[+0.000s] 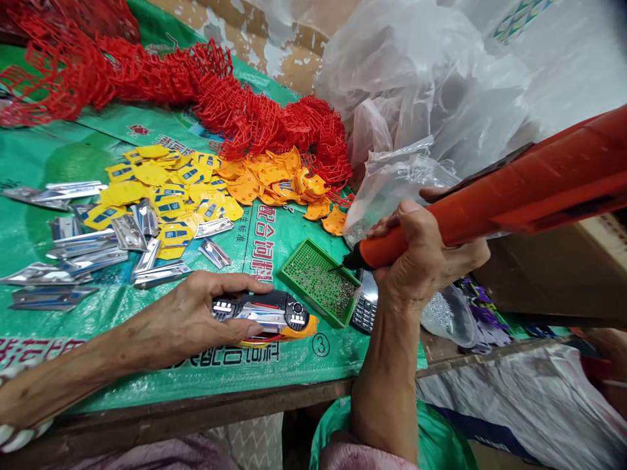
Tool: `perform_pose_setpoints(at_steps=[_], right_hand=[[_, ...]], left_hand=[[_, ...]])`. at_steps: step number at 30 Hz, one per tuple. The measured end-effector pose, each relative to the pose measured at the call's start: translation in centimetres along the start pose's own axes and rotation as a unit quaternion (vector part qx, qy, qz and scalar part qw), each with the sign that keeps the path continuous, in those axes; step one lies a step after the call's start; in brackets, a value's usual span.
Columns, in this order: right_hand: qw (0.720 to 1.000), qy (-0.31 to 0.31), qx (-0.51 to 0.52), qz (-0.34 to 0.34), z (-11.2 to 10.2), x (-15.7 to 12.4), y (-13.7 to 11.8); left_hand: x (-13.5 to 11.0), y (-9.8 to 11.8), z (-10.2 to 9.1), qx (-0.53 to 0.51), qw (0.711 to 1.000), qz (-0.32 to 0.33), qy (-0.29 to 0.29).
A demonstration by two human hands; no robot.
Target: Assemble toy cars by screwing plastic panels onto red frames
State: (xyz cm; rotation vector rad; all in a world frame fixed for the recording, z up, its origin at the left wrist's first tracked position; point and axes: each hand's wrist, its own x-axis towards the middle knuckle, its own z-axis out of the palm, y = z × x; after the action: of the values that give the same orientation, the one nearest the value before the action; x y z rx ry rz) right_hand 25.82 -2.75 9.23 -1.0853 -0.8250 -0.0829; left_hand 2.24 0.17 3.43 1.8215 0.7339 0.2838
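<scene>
My left hand grips a toy car body, black and silver on top with orange and yellow along its lower edge, just above the green sheet. My right hand is wrapped round a red electric screwdriver that slants down to the left. Its black nose and thin bit point into a green tray of small screws. Whether a screw sits on the bit is too small to tell. Beside the tray, partly behind my right wrist, lies a keypad phone.
Yellow panels, orange pieces and silver parts lie in heaps left and behind. Red plastic frames stretch along the back. Clear plastic bags rise behind the screwdriver. The table edge runs in front; another person's hand shows far right.
</scene>
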Motion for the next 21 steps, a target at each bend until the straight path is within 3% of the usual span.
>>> perform_pose_setpoints(at_steps=[6,14,21], right_hand=[[1.000,-0.010,-0.011,0.000,-0.26,0.06,0.12],[0.997,-0.009,-0.072,-0.010,0.06,-0.40,-0.14],[0.995,-0.012,-0.096,-0.020,0.09,-0.79,-0.13]], left_hand=[[0.30,-0.34,0.26,0.035,0.998,0.049,0.022],[0.23,-0.31,0.17,0.086,0.996,0.037,0.003],[0.36,-0.44,0.26,0.048,0.997,0.055,0.014]])
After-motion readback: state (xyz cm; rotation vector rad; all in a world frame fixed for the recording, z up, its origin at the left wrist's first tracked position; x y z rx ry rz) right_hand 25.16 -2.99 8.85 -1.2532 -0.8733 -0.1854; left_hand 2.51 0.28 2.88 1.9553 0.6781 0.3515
